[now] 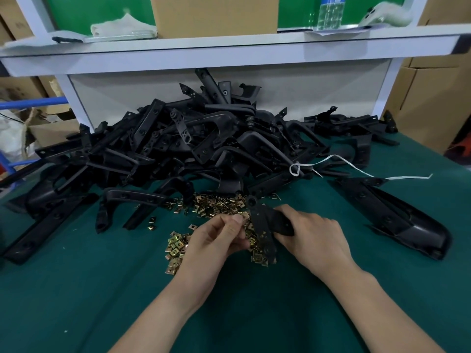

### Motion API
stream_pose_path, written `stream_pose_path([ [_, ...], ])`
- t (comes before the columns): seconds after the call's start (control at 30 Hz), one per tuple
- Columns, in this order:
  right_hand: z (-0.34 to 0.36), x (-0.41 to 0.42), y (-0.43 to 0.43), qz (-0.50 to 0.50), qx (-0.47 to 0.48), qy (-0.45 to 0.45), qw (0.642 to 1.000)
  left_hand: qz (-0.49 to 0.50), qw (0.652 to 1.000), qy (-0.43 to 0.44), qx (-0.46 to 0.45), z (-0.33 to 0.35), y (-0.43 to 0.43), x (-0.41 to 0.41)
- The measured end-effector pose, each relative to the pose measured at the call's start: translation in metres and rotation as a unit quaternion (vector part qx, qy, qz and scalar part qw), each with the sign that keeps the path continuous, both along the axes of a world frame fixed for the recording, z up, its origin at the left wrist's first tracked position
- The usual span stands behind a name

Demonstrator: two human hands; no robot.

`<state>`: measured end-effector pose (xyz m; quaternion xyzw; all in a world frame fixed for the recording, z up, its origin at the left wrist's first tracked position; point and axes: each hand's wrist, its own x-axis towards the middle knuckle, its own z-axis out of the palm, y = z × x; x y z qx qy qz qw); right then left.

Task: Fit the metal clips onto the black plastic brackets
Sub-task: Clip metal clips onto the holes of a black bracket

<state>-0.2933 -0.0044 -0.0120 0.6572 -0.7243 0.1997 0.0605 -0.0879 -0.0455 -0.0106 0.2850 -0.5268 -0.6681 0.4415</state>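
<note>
My right hand [314, 235] grips a black plastic bracket [265, 225] by its right end, holding it over a loose heap of small brass-coloured metal clips [219, 207]. My left hand [219, 238] is curled beside the bracket's left edge, its thumb and fingers pinching a metal clip [245, 215] against that edge. More clips [175, 247] lie scattered to the left of my left hand on the green mat [102, 289].
A big tangled pile of black brackets [193, 146] fills the back of the table. A long black moulded part [397, 215] lies at the right. A white string [356, 169] trails over the pile. A white shelf [229, 49] with a cardboard box stands behind.
</note>
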Motion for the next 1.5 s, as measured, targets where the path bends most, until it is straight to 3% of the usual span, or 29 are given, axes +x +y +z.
stream_pose_path([
  [0.93,0.000,0.006,0.003,0.001,0.003,0.023,1.000,0.012,1.000,-0.021,-0.018,-0.002,0.001,-0.001],
  [1.5,0.001,0.011,0.006,0.003,-0.011,0.043,0.999,0.050,0.992,-0.089,-0.072,0.002,0.006,-0.005],
])
